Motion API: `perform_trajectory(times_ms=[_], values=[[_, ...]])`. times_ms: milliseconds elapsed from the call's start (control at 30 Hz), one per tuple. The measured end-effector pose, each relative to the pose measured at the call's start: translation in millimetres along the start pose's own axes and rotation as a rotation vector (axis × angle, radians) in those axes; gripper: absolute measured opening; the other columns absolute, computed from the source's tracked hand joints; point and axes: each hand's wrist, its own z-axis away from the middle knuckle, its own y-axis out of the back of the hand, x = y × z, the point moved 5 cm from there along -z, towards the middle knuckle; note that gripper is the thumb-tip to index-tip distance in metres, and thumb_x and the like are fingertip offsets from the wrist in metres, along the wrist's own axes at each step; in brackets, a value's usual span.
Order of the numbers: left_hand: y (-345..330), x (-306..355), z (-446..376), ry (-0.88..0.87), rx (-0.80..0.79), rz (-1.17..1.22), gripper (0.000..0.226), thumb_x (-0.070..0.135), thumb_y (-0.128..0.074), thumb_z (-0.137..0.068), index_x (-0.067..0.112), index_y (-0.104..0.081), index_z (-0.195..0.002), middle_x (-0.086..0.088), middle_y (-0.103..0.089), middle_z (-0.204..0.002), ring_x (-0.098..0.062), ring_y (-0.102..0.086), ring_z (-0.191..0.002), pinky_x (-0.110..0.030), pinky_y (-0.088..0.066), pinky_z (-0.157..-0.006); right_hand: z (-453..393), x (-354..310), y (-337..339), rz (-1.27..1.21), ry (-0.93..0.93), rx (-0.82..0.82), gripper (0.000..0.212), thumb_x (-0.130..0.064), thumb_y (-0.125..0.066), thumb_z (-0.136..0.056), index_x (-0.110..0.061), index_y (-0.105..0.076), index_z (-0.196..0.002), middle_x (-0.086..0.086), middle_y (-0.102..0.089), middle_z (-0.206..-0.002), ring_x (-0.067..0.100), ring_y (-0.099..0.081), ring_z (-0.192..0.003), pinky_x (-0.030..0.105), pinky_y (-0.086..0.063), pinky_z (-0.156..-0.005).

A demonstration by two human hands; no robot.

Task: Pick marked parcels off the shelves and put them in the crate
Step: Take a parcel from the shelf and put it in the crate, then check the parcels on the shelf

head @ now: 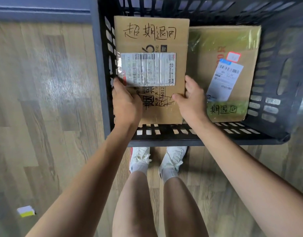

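Both hands hold a flat cardboard parcel inside the black crate. The left hand has its grip on the left edge, the right hand on the right edge. Another parcel lies just beside it.

We count one dark slatted crate on the wood floor. Inside it we see two cardboard parcels: one parcel on the left and a second parcel on the right. Each parcel carries handwritten black characters. We count two printed shipping labels, one per parcel: a wide label and a narrow label. One small red-edged sticker sits on the right parcel. We see two bare hands, the left hand and the right hand, two white shoes, and one small white-and-yellow object on the floor.
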Motion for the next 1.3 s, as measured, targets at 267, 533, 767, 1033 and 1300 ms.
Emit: perform_trajectory(times_ms=[267,533,767,1033,1300], values=[[9.4,16.7,12.0,0.033,-0.131,-0.059,0.054,0.005,-0.045,-0.079,0.002,-0.034,-0.132,-0.018,-0.053,-0.123,-0.034,-0.052,-0.112,-0.049,-0.045,-0.095,16.9,-34.3,11.3,0.083,-0.033,-0.017,0.057,-0.003,-0.056,-0.084,-0.015,-0.041,-0.138,0.001,-0.056,-0.129,0.017,-0.054,-0.117,0.026,-0.045,-0.095],[58.1,110.6,67.6,-0.231,-0.181,-0.001,0.056,0.004,-0.058,-0.084,0.009,-0.038,-0.137,-0.007,-0.051,-0.133,-0.023,-0.049,-0.121,-0.039,-0.04,-0.104,102.9,-129.6,74.0,-0.03,0.183,-0.011,0.052,0.003,-0.056,-0.085,-0.011,-0.045,-0.134,0.004,-0.055,-0.132,0.004,-0.048,-0.115,0.017,-0.036,-0.1],[169.3,224.5,157.7,-0.528,-0.022,-0.084,0.061,0.008,-0.059,-0.086,0.007,-0.033,-0.141,-0.006,-0.044,-0.141,-0.022,-0.038,-0.132,-0.016,-0.024,-0.101,205.5,-250.2,174.4,0.203,0.484,0.093,0.048,-0.004,-0.058,-0.085,-0.014,-0.05,-0.131,0.002,-0.055,-0.131,0.02,-0.053,-0.116,0.011,-0.03,-0.091],[280.5,305.6,272.6,-0.895,0.174,-0.333,0.063,0.019,-0.064,-0.084,0.005,-0.037,-0.139,-0.007,-0.043,-0.141,-0.025,-0.036,-0.132,-0.019,-0.019,-0.106,324.8,-347.6,254.3,0.494,0.817,0.166,0.05,-0.016,-0.058,-0.088,-0.011,-0.044,-0.136,0.002,-0.036,-0.147,0.017,-0.021,-0.141,0.023,-0.012,-0.115],[376.6,348.1,334.7,-1.016,0.465,-0.386,0.058,0.038,-0.044,-0.072,0.004,-0.054,-0.119,-0.009,-0.061,-0.117,-0.023,-0.055,-0.106,-0.032,-0.051,-0.084,419.7,-423.5,303.3,0.59,1.094,0.182,0.057,-0.037,-0.056,-0.086,-0.027,-0.037,-0.139,-0.019,-0.022,-0.144,-0.008,-0.001,-0.132,0.01,-0.003,-0.105]])
